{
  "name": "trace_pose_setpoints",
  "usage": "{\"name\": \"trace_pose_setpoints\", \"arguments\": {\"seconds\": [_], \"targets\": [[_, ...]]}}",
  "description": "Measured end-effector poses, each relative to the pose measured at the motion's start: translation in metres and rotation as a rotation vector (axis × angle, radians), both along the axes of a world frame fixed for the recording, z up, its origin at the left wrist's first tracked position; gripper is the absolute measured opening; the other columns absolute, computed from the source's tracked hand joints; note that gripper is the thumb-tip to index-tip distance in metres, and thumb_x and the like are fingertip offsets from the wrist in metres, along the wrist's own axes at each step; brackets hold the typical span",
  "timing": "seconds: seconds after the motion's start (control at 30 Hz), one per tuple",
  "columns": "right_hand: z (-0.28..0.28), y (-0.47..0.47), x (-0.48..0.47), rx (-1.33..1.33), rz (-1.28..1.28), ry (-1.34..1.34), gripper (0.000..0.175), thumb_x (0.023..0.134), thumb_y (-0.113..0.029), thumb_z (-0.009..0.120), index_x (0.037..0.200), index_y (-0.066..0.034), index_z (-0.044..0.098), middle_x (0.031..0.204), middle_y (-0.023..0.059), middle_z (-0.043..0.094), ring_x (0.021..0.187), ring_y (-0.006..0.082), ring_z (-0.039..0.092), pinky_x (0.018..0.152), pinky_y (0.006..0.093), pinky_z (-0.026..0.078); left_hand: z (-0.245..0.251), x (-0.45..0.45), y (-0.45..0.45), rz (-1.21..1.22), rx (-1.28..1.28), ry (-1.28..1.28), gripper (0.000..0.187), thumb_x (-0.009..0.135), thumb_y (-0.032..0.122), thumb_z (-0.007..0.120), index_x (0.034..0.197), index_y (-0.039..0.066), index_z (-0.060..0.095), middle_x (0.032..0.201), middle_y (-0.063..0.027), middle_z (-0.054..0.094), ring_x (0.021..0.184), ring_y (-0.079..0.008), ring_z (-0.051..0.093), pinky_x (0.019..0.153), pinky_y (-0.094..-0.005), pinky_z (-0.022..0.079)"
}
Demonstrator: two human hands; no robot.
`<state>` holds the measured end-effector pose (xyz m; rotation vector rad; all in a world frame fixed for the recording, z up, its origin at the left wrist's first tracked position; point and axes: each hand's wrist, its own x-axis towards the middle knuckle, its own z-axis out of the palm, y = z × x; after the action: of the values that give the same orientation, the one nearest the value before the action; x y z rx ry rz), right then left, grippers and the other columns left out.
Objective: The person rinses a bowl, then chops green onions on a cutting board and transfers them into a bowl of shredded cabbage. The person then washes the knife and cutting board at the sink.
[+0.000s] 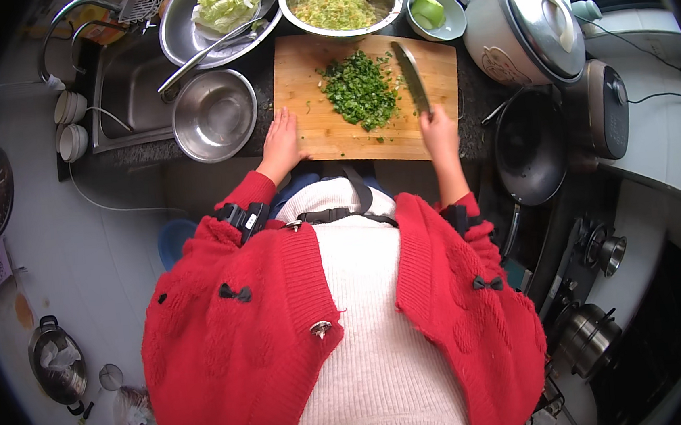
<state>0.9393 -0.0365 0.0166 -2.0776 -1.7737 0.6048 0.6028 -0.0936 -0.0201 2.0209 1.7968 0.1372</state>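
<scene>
My right hand (440,134) grips the handle of a kitchen knife (411,76), whose blade points away from me over the right part of a wooden cutting board (303,137). A loose heap of chopped green leaves (360,89) lies on the board, left of the blade, with small bits scattered round it. My left hand (283,138) rests flat on the board's near left corner and holds nothing. Left of that hand stands an empty steel bowl (215,115). Behind the board is a metal bowl of shredded vegetable (334,6).
A large metal basin (180,44) with leafy greens and a ladle stands at the back left, beside the sink (138,84). A small bowl (448,18) holds a green vegetable piece. On the right are a large rice cooker (499,47), a black wok (529,147) and a dark appliance (608,110).
</scene>
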Motion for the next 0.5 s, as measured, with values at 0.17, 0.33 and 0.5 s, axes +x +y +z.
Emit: {"name": "trace_pose_setpoints", "arguments": {"seconds": [0.17, 0.33, 0.5], "targets": [[-0.013, 0.03, 0.015, 0.042, 0.074, -0.15, 0.02, 0.087, -0.025, 0.054, 0.087, -0.0055, 0.054, 0.072, 0.023, 0.062, 0.069, 0.0439, 0.06, 0.059, 0.0519, 0.047, 0.0, 0.001, 0.001, 0.003, -0.02, 0.008, 0.105, 0.049, 0.025, 0.089, 0.133, -0.004, 0.035, 0.144, -0.0281, 0.029, 0.136, -0.0375, 0.028, 0.111, -0.0409, 0.027], [-0.012, 0.002, -0.02, -0.047, 0.215, -0.135, 0.018, 0.085, -0.024, 0.055, 0.088, -0.0065, 0.052, 0.069, 0.0227, 0.062, 0.067, 0.0441, 0.06, 0.058, 0.0522, 0.047, 0.003, 0.002, 0.003, 0.002, -0.021, 0.013, 0.106, 0.05, 0.025, 0.089, 0.134, -0.005, 0.034, 0.144, -0.0281, 0.03, 0.136, -0.0376, 0.027, 0.111, -0.0409, 0.028], [-0.006, -0.01, -0.045, -0.093, 0.197, -0.111, 0.018, 0.086, -0.024, 0.054, 0.09, -0.0065, 0.052, 0.07, 0.0226, 0.062, 0.067, 0.0438, 0.06, 0.059, 0.0525, 0.047, 0.004, 0.002, 0.002, 0.02, -0.028, 0.0, 0.105, 0.05, 0.024, 0.089, 0.134, -0.005, 0.033, 0.144, -0.0278, 0.03, 0.136, -0.0373, 0.027, 0.111, -0.041, 0.027]]}}
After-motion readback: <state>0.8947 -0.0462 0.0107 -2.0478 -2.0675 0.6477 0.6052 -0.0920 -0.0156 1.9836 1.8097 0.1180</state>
